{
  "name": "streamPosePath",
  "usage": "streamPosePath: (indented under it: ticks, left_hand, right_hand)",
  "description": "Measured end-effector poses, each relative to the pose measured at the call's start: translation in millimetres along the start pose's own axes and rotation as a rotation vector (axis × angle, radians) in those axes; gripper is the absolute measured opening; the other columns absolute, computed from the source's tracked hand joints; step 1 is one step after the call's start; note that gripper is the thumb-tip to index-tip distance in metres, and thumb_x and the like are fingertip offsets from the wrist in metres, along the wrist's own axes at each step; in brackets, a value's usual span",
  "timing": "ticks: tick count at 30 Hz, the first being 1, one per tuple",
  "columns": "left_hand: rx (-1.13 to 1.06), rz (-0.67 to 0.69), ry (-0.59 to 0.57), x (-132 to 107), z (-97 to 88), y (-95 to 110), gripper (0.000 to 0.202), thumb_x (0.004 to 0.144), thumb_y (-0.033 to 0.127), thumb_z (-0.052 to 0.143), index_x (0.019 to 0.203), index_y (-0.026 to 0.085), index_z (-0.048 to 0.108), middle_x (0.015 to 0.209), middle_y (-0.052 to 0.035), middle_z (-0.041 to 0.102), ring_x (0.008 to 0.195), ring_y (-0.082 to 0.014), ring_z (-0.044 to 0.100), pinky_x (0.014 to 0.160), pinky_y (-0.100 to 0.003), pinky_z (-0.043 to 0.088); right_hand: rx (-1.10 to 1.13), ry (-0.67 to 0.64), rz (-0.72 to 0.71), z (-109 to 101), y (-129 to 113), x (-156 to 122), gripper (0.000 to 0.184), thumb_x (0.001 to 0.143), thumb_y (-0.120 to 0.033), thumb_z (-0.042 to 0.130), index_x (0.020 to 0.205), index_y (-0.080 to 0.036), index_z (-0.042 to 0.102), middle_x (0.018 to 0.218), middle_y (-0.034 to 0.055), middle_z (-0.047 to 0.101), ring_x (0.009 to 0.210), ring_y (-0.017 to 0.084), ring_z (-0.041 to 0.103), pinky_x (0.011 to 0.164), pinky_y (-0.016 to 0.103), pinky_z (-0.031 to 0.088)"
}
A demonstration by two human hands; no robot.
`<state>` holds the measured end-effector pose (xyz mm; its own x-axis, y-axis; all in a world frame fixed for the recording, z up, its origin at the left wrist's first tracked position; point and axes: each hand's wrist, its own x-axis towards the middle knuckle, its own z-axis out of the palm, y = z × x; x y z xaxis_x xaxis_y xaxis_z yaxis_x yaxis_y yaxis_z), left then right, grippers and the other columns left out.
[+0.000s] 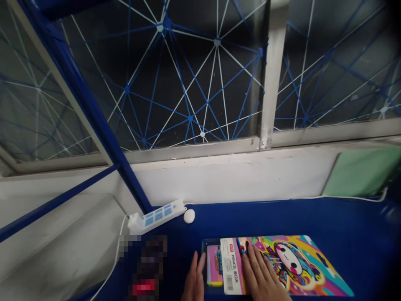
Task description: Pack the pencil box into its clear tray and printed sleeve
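A flat pencil box [282, 263] with a bright cartoon-face print lies on the blue desk [313, 221], a white "PENCIL BOX" label card [231, 267] at its left end. My right hand [258, 271] rests flat on the box, over the label's edge, with fingers slightly spread. Just left of the card, a pink printed packet [214, 265] sits in a dark tray [209, 246]. My left hand [194, 280] stands on its edge beside the packet, fingers straight and together, holding nothing. Both wrists are cut off by the bottom of the picture.
A white power strip [156, 217] and a small white oval object [189, 216] lie at the desk's back edge. A pixelated bottle-shaped object [147, 267] stands left of my hands. A green cloth [360, 173] hangs at the right, below a netted window [169, 75].
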<state>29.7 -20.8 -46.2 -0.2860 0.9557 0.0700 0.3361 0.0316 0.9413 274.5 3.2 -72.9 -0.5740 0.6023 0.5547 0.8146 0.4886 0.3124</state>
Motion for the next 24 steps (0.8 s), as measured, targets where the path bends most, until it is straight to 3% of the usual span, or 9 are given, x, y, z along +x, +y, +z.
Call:
streamPosePath:
  ticks: [3,5,8,10,12,14,16,20,24]
  left_hand:
    - [-0.129,-0.029,-0.047,-6,0.9,1,0.065,0.098,0.055,0.028,0.149,0.018,0.043,0.150,-0.0080,0.054,0.142,-0.0223,0.046,0.120,-0.036,0.034]
    - [-0.150,-0.043,-0.035,-9,2.1,2,0.070,0.097,0.058,0.029,0.149,0.011,0.041,0.156,-0.0117,0.046,0.144,-0.0216,0.042,0.118,-0.031,0.035]
    - [-0.164,-0.086,-0.026,-10,5.1,1,0.075,0.094,0.062,0.036,0.149,0.013,0.037,0.155,-0.0143,0.047,0.143,-0.0229,0.044,0.116,-0.029,0.036]
    - [-0.193,-0.082,-0.046,-10,6.4,0,0.075,0.093,0.061,0.039,0.152,0.016,0.030,0.150,-0.0153,0.053,0.138,-0.0233,0.050,0.114,-0.031,0.038]
    - [-0.244,-0.042,-0.046,-10,5.5,2,0.072,0.095,0.056,0.040,0.153,0.017,0.024,0.148,-0.0170,0.054,0.136,-0.0237,0.051,0.115,-0.034,0.037]
    - [-0.314,-0.020,-0.025,-10,2.3,6,0.068,0.096,0.051,0.041,0.152,0.018,0.020,0.147,-0.0179,0.054,0.136,-0.0243,0.051,0.115,-0.038,0.036]
    - [-0.371,-0.038,-0.004,-10,-2.1,11,0.066,0.097,0.049,0.040,0.152,0.020,0.019,0.145,-0.0173,0.055,0.133,-0.0244,0.054,0.113,-0.041,0.038]
    - [-0.321,-0.054,0.008,-9,-9.2,16,0.061,0.099,0.051,0.036,0.152,0.024,0.024,0.139,-0.0123,0.062,0.128,-0.0235,0.058,0.112,-0.042,0.039]
    - [-0.232,-0.059,-0.046,-6,-17.0,11,0.060,0.098,0.051,0.038,0.152,0.025,0.029,0.140,-0.0095,0.063,0.131,-0.0232,0.057,0.115,-0.041,0.038]
  right_hand:
    - [0.254,-0.165,0.100,-8,-39,35,0.071,0.082,-0.042,0.066,0.142,-0.006,0.053,0.143,0.0317,0.046,0.126,0.052,0.052,0.091,0.061,0.055]
    - [0.391,-0.270,0.156,-22,-58,59,0.085,0.078,-0.052,0.072,0.145,-0.005,0.049,0.146,0.0345,0.038,0.130,0.056,0.044,0.094,0.068,0.050]
    - [0.463,-0.328,0.140,-48,-63,77,0.084,0.076,-0.058,0.073,0.145,-0.016,0.051,0.148,0.0260,0.044,0.133,0.050,0.044,0.100,0.063,0.049]
    - [0.562,-0.357,0.184,-64,-48,71,0.069,0.087,-0.060,0.062,0.146,-0.026,0.051,0.148,0.0143,0.050,0.134,0.037,0.050,0.105,0.051,0.049]
    - [0.755,-0.332,0.491,-73,-21,50,0.052,0.097,-0.052,0.049,0.145,-0.031,0.051,0.149,0.0062,0.053,0.135,0.025,0.052,0.110,0.043,0.046]
    - [0.765,-0.167,0.793,-74,12,21,0.056,0.086,-0.061,0.059,0.130,-0.028,0.066,0.148,0.0080,0.054,0.139,0.030,0.048,0.117,0.048,0.036]
    - [0.723,-0.090,1.054,-71,45,-9,0.066,0.076,-0.065,0.063,0.122,-0.018,0.070,0.141,0.0173,0.060,0.133,0.038,0.053,0.116,0.053,0.035]
    - [0.769,-0.119,1.205,-59,85,-41,0.064,0.079,-0.064,0.056,0.119,-0.016,0.069,0.125,0.0171,0.071,0.113,0.036,0.067,0.101,0.049,0.050]
    - [0.855,-0.101,1.259,-51,85,-39,0.060,0.076,-0.061,0.061,0.114,-0.016,0.071,0.118,0.0157,0.074,0.114,0.038,0.066,0.098,0.048,0.051]
